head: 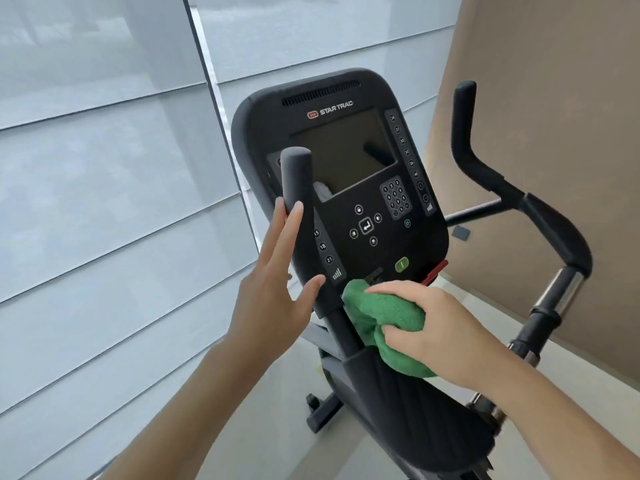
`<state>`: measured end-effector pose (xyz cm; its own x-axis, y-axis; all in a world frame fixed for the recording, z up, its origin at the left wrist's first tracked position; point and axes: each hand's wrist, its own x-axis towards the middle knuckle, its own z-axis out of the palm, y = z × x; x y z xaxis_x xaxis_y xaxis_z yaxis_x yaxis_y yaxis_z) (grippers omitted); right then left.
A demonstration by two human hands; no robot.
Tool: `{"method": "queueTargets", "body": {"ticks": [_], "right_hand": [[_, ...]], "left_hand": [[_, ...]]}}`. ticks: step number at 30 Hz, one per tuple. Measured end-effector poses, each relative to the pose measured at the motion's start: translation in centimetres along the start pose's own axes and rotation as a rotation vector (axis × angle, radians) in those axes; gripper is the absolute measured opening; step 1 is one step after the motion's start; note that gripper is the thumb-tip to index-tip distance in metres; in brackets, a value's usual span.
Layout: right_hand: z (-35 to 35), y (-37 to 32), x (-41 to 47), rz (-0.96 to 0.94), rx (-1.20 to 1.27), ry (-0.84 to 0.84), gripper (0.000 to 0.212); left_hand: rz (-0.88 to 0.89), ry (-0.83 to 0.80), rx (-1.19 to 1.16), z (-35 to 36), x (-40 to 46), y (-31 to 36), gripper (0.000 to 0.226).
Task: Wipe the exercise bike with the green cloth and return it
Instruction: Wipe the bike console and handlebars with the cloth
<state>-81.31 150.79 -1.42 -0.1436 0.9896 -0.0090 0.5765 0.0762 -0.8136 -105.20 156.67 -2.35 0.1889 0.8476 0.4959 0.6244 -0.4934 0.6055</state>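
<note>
The black exercise bike fills the middle of the head view, its console (349, 188) with a dark screen and keypad facing me. My right hand (436, 327) grips the bunched green cloth (384, 323) and holds it against the bike just below the console's lower edge. My left hand (277, 282) is spread with straight fingers against the left upright handlebar (296, 188), fingertips touching the grip. The right handlebar (485, 174) curves up on the far side with a chrome section lower down.
A window with pale grey blinds (104, 202) covers the left and back. A tan wall panel (554, 98) stands at the right. The bike's base with a small wheel (313, 400) rests on a light floor below.
</note>
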Motion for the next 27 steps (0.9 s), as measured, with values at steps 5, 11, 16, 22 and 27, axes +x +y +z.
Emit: {"method": "queueTargets", "body": {"ticks": [5,11,16,22,27], "right_hand": [[3.6,-2.5,0.9,-0.124,-0.015,0.162,0.061],[6.3,-3.6,1.5,-0.191,-0.197,0.178,0.069],[3.5,-2.2,-1.7,-0.091,-0.203,0.055,0.065],[0.2,0.3,-7.4,0.139,-0.194,0.240,0.065],[0.9,1.4,-11.3,0.076,-0.146,0.402,0.055]], "left_hand": [[-0.044,-0.026,-0.188,1.0,-2.7,-2.4,0.070],[-0.057,-0.069,-0.281,1.7,-5.8,-4.5,0.067],[0.174,0.007,-0.118,1.8,-6.8,-3.5,0.032],[0.480,-0.215,-0.206,3.3,-7.1,0.8,0.017],[0.584,-0.320,-0.145,6.6,-7.2,2.5,0.017]]}}
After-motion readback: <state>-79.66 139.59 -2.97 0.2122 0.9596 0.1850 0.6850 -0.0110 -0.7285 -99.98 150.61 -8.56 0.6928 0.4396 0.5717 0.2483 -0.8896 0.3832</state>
